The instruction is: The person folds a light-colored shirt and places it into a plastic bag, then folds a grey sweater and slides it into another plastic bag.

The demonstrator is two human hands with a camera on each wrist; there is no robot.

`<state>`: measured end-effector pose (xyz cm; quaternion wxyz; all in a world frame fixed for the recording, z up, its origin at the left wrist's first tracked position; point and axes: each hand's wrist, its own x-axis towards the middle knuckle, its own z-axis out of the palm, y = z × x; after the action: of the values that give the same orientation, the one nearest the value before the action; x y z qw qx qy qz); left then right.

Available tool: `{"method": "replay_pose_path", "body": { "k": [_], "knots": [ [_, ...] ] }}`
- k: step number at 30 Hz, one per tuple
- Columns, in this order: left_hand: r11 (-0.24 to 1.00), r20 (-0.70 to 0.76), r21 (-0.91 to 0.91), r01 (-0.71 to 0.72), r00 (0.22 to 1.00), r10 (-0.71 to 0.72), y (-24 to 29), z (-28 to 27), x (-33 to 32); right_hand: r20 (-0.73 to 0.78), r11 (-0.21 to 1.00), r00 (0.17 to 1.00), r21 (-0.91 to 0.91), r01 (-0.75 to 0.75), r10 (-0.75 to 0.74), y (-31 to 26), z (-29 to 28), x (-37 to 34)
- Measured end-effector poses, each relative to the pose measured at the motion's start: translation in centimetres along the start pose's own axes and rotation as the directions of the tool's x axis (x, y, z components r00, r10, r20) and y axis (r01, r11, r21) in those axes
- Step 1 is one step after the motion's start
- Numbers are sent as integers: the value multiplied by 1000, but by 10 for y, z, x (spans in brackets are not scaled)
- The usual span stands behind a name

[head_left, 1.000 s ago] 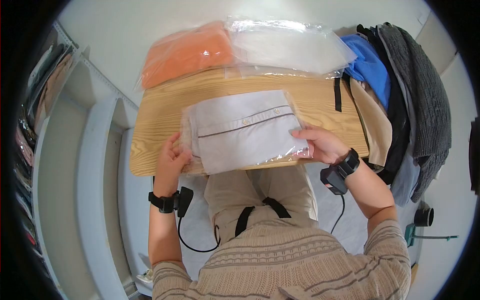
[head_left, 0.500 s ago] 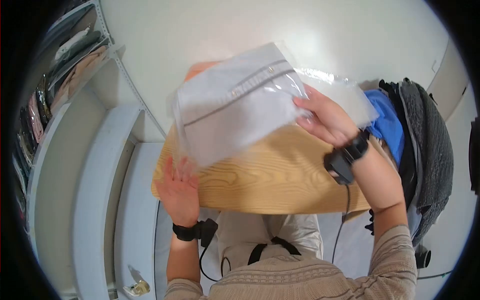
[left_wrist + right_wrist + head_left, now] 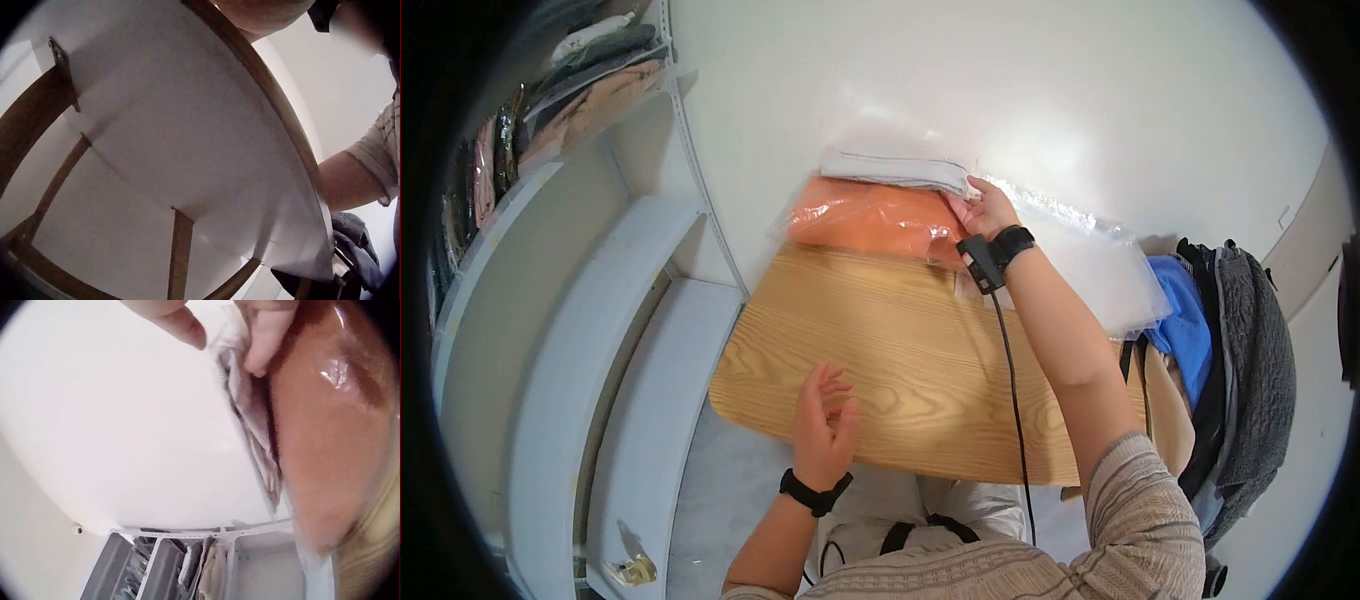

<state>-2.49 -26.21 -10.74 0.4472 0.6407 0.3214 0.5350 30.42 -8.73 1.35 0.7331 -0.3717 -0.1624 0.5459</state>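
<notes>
My right hand (image 3: 990, 212) pinches the right end of a bagged white-grey garment (image 3: 895, 170), which lies against the wall along the far side of an orange bagged garment (image 3: 870, 215). In the right wrist view, fingers (image 3: 269, 337) and thumb are at the end of the folded package (image 3: 247, 406), beside the shiny orange bag (image 3: 331, 437). My left hand (image 3: 823, 430) holds nothing, its fingers loosely bent above the table's front edge. The left wrist view shows mostly the table's pale underside (image 3: 162, 137).
Clear plastic bags (image 3: 1080, 265) lie at the back right of the wooden table (image 3: 880, 350). Blue, black and grey clothes (image 3: 1250, 370) hang over its right side. White shelving (image 3: 570, 330) stands at the left, with folded clothes (image 3: 590, 105) on its upper levels.
My right hand has carried the bagged white-grey garment from the table's front to the back by the orange bag. The left hand has come off the package. The head view has shifted.
</notes>
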Motion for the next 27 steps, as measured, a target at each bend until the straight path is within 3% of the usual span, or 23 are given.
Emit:
{"method": "replay_pose_path", "body": {
  "k": [3,6,7,8,9,10,11,12,14,16,19,21,23,24,25,27],
  "knots": [
    [994,73,105,-23,997,16,5,0,1,-83,995,995,-77,-70,63,-5,-11,-5],
    [993,111,108,-35,994,23,2,1,1,121,1000,993,-24,18,-15,0,-46,41],
    [990,73,139,-17,997,7,1,0,0,121,968,982,-190,165,-144,6,-50,44],
    [986,46,168,-8,999,0,1,1,1,174,976,979,-170,137,-107,5,-84,74],
    [989,121,148,-30,993,12,1,2,2,0,991,996,-100,90,-90,8,-39,7],
    [990,55,144,8,998,-16,3,3,0,-19,985,1000,-172,9,-12,3,-41,-4],
    [990,-15,134,47,999,-45,3,4,1,4,994,996,-73,85,-85,-2,-39,-19],
    [993,43,110,29,998,-34,0,7,0,61,993,994,-67,96,-92,-11,-47,-37],
    [987,-35,151,48,998,-43,-4,11,1,-11,988,992,-91,126,-127,-35,-57,-79],
    [985,-8,166,35,999,-34,0,14,0,-47,994,994,-57,98,-101,-63,-83,-101],
    [980,6,194,30,999,-32,-1,18,-1,-24,961,971,-153,230,-236,-123,-140,-137],
    [962,-9,269,37,999,-36,1,18,0,-145,862,872,-292,414,-468,-166,-162,-178],
    [964,-6,266,23,1000,-22,-3,18,0,-177,594,651,-628,502,-738,-208,-173,-217],
    [964,-6,267,11,1000,-10,-5,18,0,-197,553,567,-609,568,-800,-235,-192,-229],
    [965,-5,263,6,1000,-4,-6,18,1,-238,524,530,-695,492,-814,-261,-207,-247],
    [955,-10,296,13,1000,-11,-5,19,2,-271,451,391,-739,500,-879,-293,-223,-276]
  ]
}}
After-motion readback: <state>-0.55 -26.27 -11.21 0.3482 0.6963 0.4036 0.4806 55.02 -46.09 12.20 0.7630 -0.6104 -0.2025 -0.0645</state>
